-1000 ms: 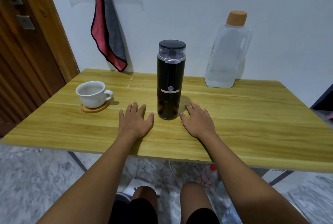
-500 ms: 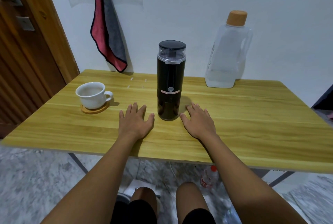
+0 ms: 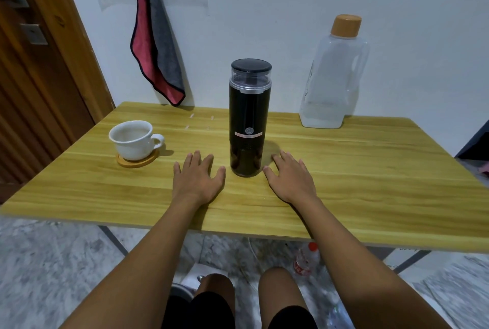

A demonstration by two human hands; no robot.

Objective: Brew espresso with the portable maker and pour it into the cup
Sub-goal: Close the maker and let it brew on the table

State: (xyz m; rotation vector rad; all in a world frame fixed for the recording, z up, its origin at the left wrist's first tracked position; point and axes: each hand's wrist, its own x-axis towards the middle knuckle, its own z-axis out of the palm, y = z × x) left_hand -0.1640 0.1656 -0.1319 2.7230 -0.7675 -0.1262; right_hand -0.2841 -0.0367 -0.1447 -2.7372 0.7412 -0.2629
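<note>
A tall black portable espresso maker [image 3: 249,119] with a clear upper section and black lid stands upright in the middle of the wooden table [image 3: 370,170]. Left of it, a white cup [image 3: 132,139] sits on a round wooden coaster [image 3: 137,161]. My left hand [image 3: 197,179] lies flat, palm down, just left of the maker's base, fingers spread, holding nothing. My right hand [image 3: 289,179] lies flat in the same way just right of the base. Neither hand touches the maker.
A clear plastic water jug [image 3: 334,77] with an orange cap stands at the back right against the wall. A red and grey cloth [image 3: 156,37] hangs on the wall at the back left. A small bottle [image 3: 305,260] lies on the floor under the table.
</note>
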